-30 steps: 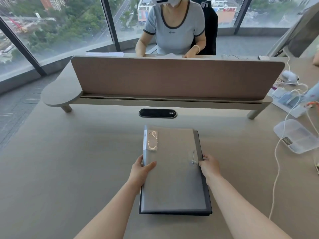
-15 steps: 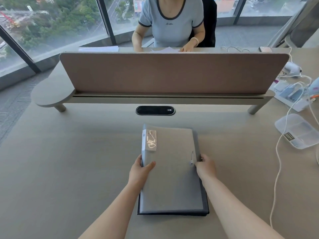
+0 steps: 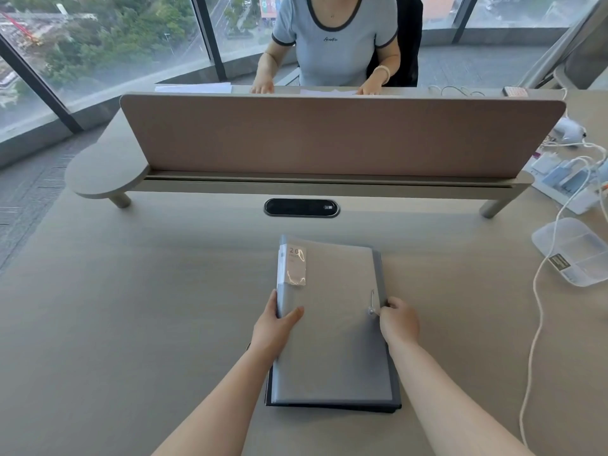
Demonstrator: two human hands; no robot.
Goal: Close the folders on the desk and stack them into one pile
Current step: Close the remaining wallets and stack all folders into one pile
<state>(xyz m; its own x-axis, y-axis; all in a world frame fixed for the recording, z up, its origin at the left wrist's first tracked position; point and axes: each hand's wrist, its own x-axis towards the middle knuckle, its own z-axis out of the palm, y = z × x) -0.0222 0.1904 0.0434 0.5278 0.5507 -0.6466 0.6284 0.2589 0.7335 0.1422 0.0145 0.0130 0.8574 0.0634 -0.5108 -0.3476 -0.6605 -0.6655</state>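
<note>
Seeing grey folder (image 3: 332, 324) lying closed atop dark folder (image 3: 393, 401), mid-desk (image 3: 131, 324). Left hand (image 3: 274, 327) gripping its spine edge, thumb on cover; right hand (image 3: 398, 320) pinching its right edge.

Two bare hands grip a closed grey folder (image 3: 332, 324) atop a darker folder (image 3: 329, 407) on a desk (image 3: 131, 307) — left hand (image 3: 274, 327) at the spine, right hand (image 3: 398, 320) at the opening edge.

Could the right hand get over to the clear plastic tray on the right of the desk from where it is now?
Probably yes. The right hand sits at the grey folder's right edge, and only bare desk and a white cable lie between it and the clear plastic tray, though it looks a long stretch.
</note>
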